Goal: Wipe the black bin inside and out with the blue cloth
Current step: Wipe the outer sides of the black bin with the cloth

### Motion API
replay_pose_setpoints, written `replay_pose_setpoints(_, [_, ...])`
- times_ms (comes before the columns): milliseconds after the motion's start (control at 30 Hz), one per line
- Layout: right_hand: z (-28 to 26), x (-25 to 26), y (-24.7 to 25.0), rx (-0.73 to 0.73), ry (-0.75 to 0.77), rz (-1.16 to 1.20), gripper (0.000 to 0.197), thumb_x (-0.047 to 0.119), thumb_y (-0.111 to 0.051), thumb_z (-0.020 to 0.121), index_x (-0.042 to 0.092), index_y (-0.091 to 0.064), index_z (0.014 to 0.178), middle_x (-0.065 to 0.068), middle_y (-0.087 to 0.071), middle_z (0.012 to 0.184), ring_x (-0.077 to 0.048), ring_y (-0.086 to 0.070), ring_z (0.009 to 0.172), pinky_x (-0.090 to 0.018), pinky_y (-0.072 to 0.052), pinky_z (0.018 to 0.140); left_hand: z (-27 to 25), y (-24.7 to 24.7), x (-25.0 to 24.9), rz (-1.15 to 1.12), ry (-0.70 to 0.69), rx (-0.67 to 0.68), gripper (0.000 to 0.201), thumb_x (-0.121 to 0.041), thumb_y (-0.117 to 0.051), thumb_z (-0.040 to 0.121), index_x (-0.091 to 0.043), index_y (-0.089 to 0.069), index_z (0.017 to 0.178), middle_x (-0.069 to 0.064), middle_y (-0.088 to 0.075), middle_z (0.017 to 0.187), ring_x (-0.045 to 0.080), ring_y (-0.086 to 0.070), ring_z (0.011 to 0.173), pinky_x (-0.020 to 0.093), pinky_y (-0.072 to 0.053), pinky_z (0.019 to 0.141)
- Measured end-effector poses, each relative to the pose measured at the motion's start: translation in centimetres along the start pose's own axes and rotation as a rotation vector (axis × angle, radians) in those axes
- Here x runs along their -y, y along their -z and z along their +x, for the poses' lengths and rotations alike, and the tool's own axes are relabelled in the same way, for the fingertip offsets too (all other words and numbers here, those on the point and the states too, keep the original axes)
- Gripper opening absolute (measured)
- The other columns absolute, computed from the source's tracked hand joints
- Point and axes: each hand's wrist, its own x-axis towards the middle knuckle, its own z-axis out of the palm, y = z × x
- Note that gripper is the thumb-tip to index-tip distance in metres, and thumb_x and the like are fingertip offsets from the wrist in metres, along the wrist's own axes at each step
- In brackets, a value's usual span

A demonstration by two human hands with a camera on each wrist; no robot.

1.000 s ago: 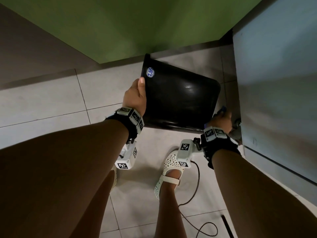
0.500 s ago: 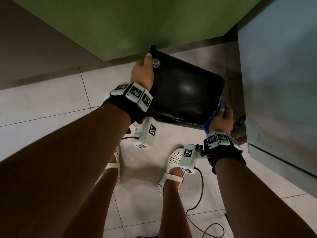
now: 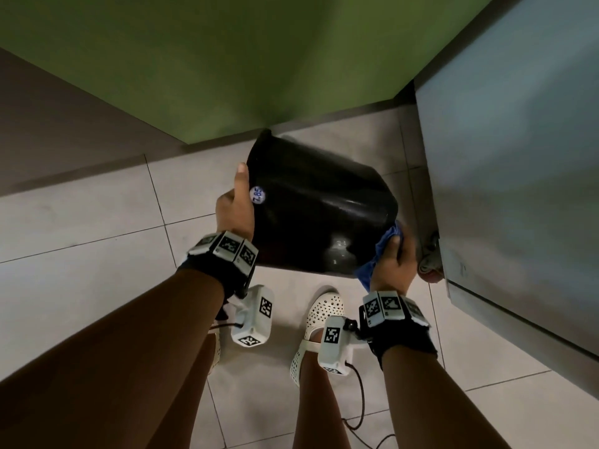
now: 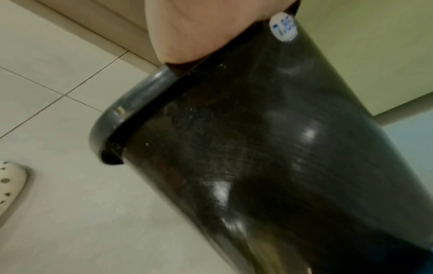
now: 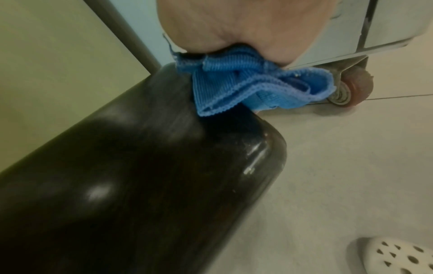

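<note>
Head view: the black bin [image 3: 319, 218] is held off the tiled floor [image 3: 97, 241] at frame centre, tipped on its side, rim toward the left, base toward the right. The left hand [image 3: 236, 207] clamps the rim, thumb extended along the outer wall beside a round white sticker [image 3: 258, 196]; the remaining fingers are hidden behind the rim. The right hand [image 3: 393, 264] grips the bunched blue cloth [image 3: 377, 257] and holds it against the base corner at right centre. A green wall [image 3: 259, 59] fills the top of the frame, a grey cabinet [image 3: 518, 173] the right side, with a caster wheel [image 3: 429, 265] just right of the right hand. Two white perforated shoes [image 3: 319, 322] stand on the floor at lower centre. Left wrist view: the left hand [image 4: 199, 31] at top centre closes over the rolled rim of the bin [image 4: 269, 157], sticker [image 4: 283, 26] touching its edge; the bin wall runs diagonally to the lower right. Right wrist view: the right hand [image 5: 239, 24] at top centre pinches the cloth [image 5: 253, 87], which lies in folds on the bin [image 5: 140, 176] near its rounded base edge. The caster [image 5: 349, 89] sits at right, a shoe [image 5: 398, 257] at lower right.
</note>
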Motion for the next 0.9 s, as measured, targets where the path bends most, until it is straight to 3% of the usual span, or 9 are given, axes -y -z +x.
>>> replay_pose_setpoints(100, [-0.1, 0.3, 0.1, -0.05, 0.037, -0.047, 0.033, 0.019, -0.033, 0.101, 0.019, -0.044, 0.132, 0.003, -0.051, 0.12, -0.013, -0.048, 0.111, -0.028, -0.039, 0.094, -0.3, -0.1, 1.0, -0.029, -0.016, 0.005, 0.05, -0.062, -0.043, 0.084, -0.019, -0.041, 0.058, 0.009, -0.047, 0.068, 0.021, -0.043, 0.066, 0.029, -0.038, 0.062])
replay_pose_setpoints(200, [-0.3, 1.3, -0.3, -0.195, 0.198, -0.126, 0.035, 0.018, -0.034, 0.1, 0.013, -0.042, 0.134, -0.011, -0.05, 0.132, -0.023, -0.05, 0.12, -0.039, -0.043, 0.101, -0.9, -0.3, 1.9, -0.041, -0.094, -0.016, 0.051, -0.05, -0.047, 0.088, -0.019, -0.031, 0.05, 0.003, -0.036, 0.054, 0.017, -0.034, 0.053, 0.026, -0.032, 0.057])
replay_pose_setpoints(267, [-0.5, 2.4, -1.0, -0.239, 0.296, -0.198, 0.038, 0.02, -0.035, 0.099, 0.011, -0.041, 0.135, -0.017, -0.042, 0.138, -0.029, -0.045, 0.125, -0.038, -0.041, 0.102, -1.1, -0.3, 2.7, -0.038, -0.147, -0.03, 0.049, -0.041, -0.046, 0.092, -0.019, -0.029, 0.051, 0.0, -0.034, 0.053, 0.014, -0.032, 0.052, 0.026, -0.03, 0.055])
replay_pose_setpoints(367, [-1.7, 4.3, -2.8, -0.144, 0.474, -0.328, 0.044, 0.031, -0.032, 0.097, 0.014, -0.042, 0.136, -0.021, -0.036, 0.142, -0.033, -0.043, 0.126, -0.034, -0.04, 0.098, -1.2, 0.0, 3.1, -0.121, -0.15, -0.008, 0.038, -0.028, -0.043, 0.093, -0.022, -0.035, 0.056, -0.004, -0.041, 0.055, 0.012, -0.04, 0.058, 0.026, -0.036, 0.063])
replay_pose_setpoints(467, [-3.7, 5.0, -5.6, 0.041, 0.632, -0.427, 0.043, 0.03, -0.033, 0.094, 0.018, -0.045, 0.134, -0.022, -0.038, 0.14, -0.036, -0.045, 0.123, -0.038, -0.043, 0.096, -0.8, 0.0, 1.6, -0.195, -0.122, 0.133, 0.03, -0.014, -0.038, 0.091, -0.018, -0.054, 0.066, -0.003, -0.059, 0.061, 0.014, -0.055, 0.062, 0.024, -0.045, 0.064])
replay_pose_setpoints(567, [-5.9, 4.9, -8.9, 0.132, 0.752, -0.578, 0.043, 0.032, -0.038, 0.089, 0.021, -0.047, 0.13, -0.019, -0.043, 0.139, -0.04, -0.043, 0.123, -0.047, -0.044, 0.095, -0.6, -0.5, -0.2, -0.117, -0.081, 0.182, 0.035, -0.03, -0.041, 0.096, -0.017, -0.062, 0.071, 0.0, -0.064, 0.069, 0.014, -0.06, 0.067, 0.02, -0.049, 0.065])
replay_pose_setpoints(633, [-6.6, 4.8, -10.4, 0.143, 0.771, -0.695, 0.051, 0.04, -0.045, 0.082, 0.022, -0.047, 0.13, -0.015, -0.043, 0.14, -0.04, -0.039, 0.127, -0.049, -0.042, 0.097, -0.5, -0.7, -0.7, 0.012, -0.115, 0.125, 0.043, -0.042, -0.039, 0.096, -0.016, -0.059, 0.067, -0.001, -0.06, 0.066, 0.011, -0.056, 0.063, 0.011, -0.045, 0.053])
replay_pose_setpoints(733, [-6.0, 4.2, -10.9, 0.144, 0.795, -0.745, 0.058, 0.037, -0.064, 0.076, 0.024, -0.046, 0.13, -0.013, -0.04, 0.141, -0.037, -0.033, 0.129, -0.052, -0.041, 0.097, -0.5, -0.8, -1.0, 0.056, -0.144, 0.069, 0.045, -0.041, -0.036, 0.097, -0.015, -0.053, 0.064, -0.001, -0.055, 0.065, 0.008, -0.049, 0.059, 0.003, -0.036, 0.04])
replay_pose_setpoints(900, [-2.8, 3.3, -7.2, -0.049, 0.668, -0.732, 0.038, 0.028, -0.04, 0.088, 0.021, -0.057, 0.122, -0.019, -0.048, 0.136, -0.046, -0.042, 0.123, -0.058, -0.039, 0.094, -0.5, -0.9, -0.8, 0.036, -0.108, 0.031, 0.048, -0.04, -0.036, 0.097, -0.012, -0.041, 0.059, 0.001, -0.04, 0.055, 0.003, -0.042, 0.04, 0.008, -0.033, 0.033])
